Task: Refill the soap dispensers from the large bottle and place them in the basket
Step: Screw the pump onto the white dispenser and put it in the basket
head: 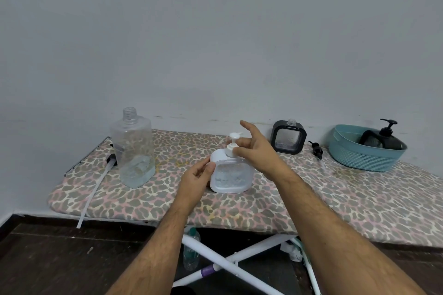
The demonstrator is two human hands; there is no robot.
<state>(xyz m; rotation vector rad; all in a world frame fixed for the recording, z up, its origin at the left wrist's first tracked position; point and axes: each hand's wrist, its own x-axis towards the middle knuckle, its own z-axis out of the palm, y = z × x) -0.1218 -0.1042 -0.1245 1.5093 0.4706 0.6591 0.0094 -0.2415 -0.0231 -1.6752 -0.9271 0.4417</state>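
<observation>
A white soap dispenser (231,173) stands upright near the middle of the bench (359,203), a leopard-print padded board on white crossed legs. The left hand (195,178) grips the dispenser's body from its 9 o'clock side, thumb laid across the front edge. The right hand (255,151) is at the pump head (233,142) on top, thumb and a finger pinching its collar while the index finger points up and away. At 9 o'clock from the dispenser, well apart, stands the large clear bottle (133,148), uncapped, with only a little liquid in its bottom. Its pump with a long dip tube (94,189) lies flat on the bench just beside it, the tube running over the near edge. At about 1 o'clock from the white dispenser a black dispenser (288,136) stands by the wall with its neck open, and a black pump (316,148) lies on the bench just to the 3 o'clock side of it. Further toward 3 o'clock sits a teal basket (359,157) holding another black dispenser (381,139) with its pump fitted.
</observation>
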